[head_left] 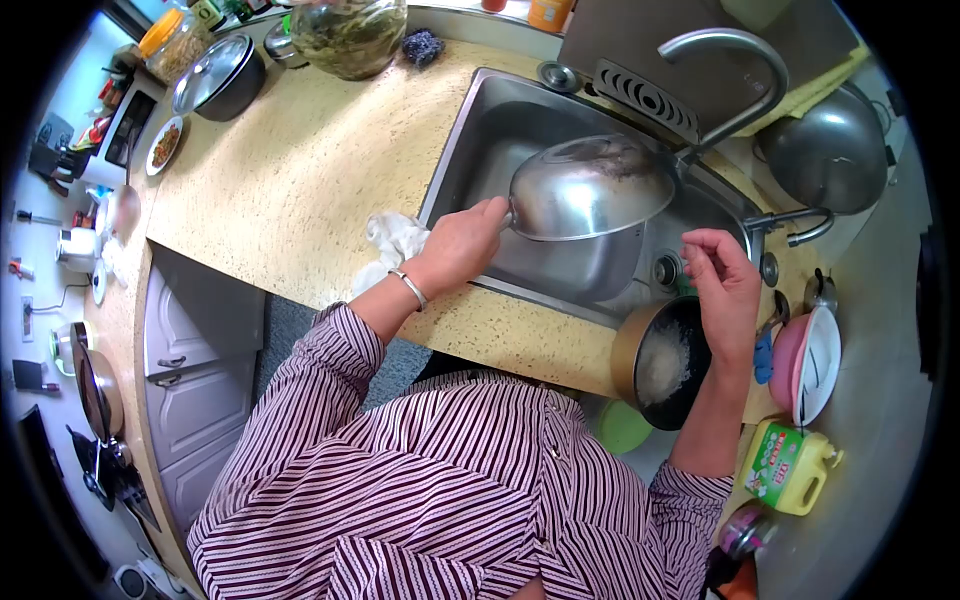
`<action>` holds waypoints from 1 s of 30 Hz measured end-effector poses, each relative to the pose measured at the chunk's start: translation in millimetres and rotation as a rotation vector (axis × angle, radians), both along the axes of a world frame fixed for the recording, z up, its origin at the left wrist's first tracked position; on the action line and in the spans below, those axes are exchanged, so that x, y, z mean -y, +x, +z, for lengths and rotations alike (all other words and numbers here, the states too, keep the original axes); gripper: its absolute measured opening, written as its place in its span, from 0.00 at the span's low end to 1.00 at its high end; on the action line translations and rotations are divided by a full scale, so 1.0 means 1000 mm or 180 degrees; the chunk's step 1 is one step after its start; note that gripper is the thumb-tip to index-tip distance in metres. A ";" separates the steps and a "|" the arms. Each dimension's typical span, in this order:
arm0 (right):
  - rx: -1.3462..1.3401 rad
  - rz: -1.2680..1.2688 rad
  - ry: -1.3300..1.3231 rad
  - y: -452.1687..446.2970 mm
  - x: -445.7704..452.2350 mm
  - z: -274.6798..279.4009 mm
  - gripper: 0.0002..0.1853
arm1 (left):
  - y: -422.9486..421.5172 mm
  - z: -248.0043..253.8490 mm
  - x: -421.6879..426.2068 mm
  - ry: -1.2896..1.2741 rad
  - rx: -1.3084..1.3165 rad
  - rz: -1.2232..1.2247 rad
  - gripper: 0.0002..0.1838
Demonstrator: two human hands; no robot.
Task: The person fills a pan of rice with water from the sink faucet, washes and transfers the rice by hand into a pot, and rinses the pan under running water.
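My left hand (465,245), a bangle at its wrist, is closed around the short handle of a metal pan (592,195). The pan is tilted over the sink (450,165), its rounded, scorched underside facing up. My right hand (722,290) is raised at the sink's right front corner, fingers loosely curled and nothing visible in them. Below it, partly hidden by the forearm, stands a pot (628,352) with a golden outside and black inside, holding something whitish and grainy. A white cloth (395,240) lies on the counter by my left wrist.
The curved faucet (770,75) arches over the sink's back right. A wok (835,150) rests at the far right, with a pink basin (790,365) and a yellow jug (790,465) nearer. A lidded pot (235,90) and a large glass jar (350,35) stand at the back left.
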State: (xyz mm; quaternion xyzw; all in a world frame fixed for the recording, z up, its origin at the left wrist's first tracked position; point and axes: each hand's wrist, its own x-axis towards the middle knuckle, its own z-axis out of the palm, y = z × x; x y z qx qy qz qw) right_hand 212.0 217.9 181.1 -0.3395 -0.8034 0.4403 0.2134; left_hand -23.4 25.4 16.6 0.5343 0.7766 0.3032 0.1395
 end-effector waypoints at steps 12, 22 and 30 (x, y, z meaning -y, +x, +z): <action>0.0036 -0.0224 -0.0157 0.027 -0.008 -0.018 0.06 | -0.004 0.032 0.012 -0.0171 0.3188 0.0175 0.36; 0.0878 0.0253 0.0979 0.011 -0.057 -0.056 0.17 | 0.010 0.028 0.017 0.0218 0.3983 0.0013 0.31; 0.1715 0.0263 0.2189 -0.067 -0.126 -0.108 0.35 | 0.023 0.026 0.004 0.0318 0.4832 0.0401 0.12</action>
